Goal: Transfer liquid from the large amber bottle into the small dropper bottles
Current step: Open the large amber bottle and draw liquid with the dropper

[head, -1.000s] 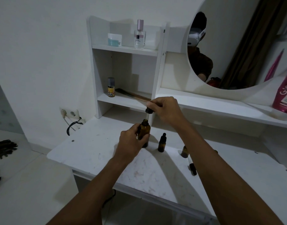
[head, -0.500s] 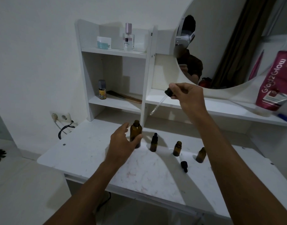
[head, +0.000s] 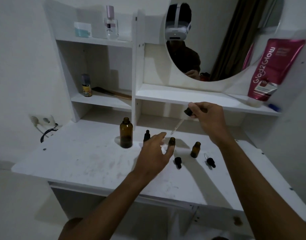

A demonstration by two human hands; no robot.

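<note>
The large amber bottle (head: 126, 132) stands uncapped on the white desk (head: 90, 163), free of both hands. To its right stand three small amber bottles: one capped (head: 146, 135), one uncapped in the middle (head: 171, 142), one uncapped farther right (head: 195, 149). My right hand (head: 206, 116) pinches a black-capped dropper (head: 182, 120); its glass tip hangs just above the middle bottle's mouth. My left hand (head: 154, 154) is open, fingers spread around that middle bottle, partly hiding it. Two loose dropper caps (head: 177, 161) (head: 210, 161) lie in front.
A shelf unit rises behind the desk with a round mirror (head: 218, 40), a perfume bottle (head: 111, 23), a small yellow-labelled bottle (head: 86, 85) and a pink tube (head: 270, 70). A wall socket with a black cable (head: 43, 122) sits at the left.
My left hand let go of the large amber bottle and moved right to the middle small bottle. My right hand carried the dropper right and down over that bottle.
</note>
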